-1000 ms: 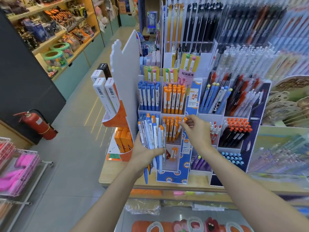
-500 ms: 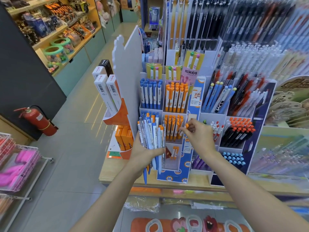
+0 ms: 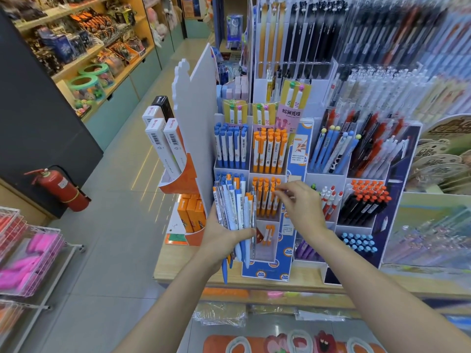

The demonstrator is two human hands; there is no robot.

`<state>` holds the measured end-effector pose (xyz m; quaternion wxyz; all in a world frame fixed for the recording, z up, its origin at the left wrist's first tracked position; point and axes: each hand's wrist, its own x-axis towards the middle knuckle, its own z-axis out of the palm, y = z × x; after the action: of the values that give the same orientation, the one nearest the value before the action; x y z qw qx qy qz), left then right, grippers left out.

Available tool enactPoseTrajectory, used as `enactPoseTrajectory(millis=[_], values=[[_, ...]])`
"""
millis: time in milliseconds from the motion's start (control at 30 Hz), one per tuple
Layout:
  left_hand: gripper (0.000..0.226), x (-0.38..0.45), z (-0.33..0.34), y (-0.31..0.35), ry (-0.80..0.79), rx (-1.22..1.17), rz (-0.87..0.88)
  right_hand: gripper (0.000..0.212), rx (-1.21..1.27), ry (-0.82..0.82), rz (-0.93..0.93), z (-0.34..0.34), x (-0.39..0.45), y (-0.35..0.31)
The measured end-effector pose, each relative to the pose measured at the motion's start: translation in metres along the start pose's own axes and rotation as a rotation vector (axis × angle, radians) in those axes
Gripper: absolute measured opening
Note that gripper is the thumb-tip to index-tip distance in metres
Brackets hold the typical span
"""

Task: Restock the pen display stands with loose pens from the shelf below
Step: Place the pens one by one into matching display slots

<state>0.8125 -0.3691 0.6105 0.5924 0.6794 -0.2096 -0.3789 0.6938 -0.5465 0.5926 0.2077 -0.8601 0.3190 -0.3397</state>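
A tiered white and blue pen display stand (image 3: pixel 265 270) sits on a wooden counter. My left hand (image 3: pixel 221 238) grips a bundle of loose pens (image 3: pixel 235 207), blue, orange and white, held upright in front of the stand's left side. My right hand (image 3: pixel 300 205) reaches to the middle compartment of orange-capped pens (image 3: pixel 265 197), its fingertips pinched on one orange pen at the right edge of that row. Above it are a full row of blue pens (image 3: pixel 230 146) and a row of orange pens (image 3: pixel 270 150). The lowest compartment (image 3: pixel 267 234) holds only two orange pens.
A second stand (image 3: pixel 377 225) to the right holds black, orange-capped and blue-capped pens. Orange boxes (image 3: pixel 191 215) and white boxes (image 3: pixel 163 138) stand to the left of a white divider board (image 3: pixel 196 118). A red fire extinguisher (image 3: pixel 63 189) and a wire rack (image 3: pixel 30 263) stand on the floor at left.
My right hand has lowered slightly along the orange-pen compartment, still pinching at a pen. The camera has tilted down a little. The left hand holds the bundle in the same place.
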Motion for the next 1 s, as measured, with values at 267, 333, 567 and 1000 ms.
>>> enactPoseTrajectory(millis=[267, 333, 567, 1000], values=[[0.069, -0.006, -0.002, 0.006, -0.026, -0.025, 0.008, 0.008, 0.534, -0.369, 0.217, -0.034, 0.017, -0.068], [0.067, -0.009, -0.002, 0.008, -0.041, -0.071, -0.001, 0.011, 0.455, -0.431, 0.115, -0.038, 0.016, -0.073], [0.06, -0.014, -0.008, 0.014, -0.071, -0.158, -0.046, 0.026, 0.435, -0.459, 0.014, -0.041, 0.009, -0.079], [0.062, -0.019, -0.011, 0.004, -0.125, -0.096, -0.068, 0.029, 0.475, -0.636, 0.129, -0.039, -0.002, -0.078]])
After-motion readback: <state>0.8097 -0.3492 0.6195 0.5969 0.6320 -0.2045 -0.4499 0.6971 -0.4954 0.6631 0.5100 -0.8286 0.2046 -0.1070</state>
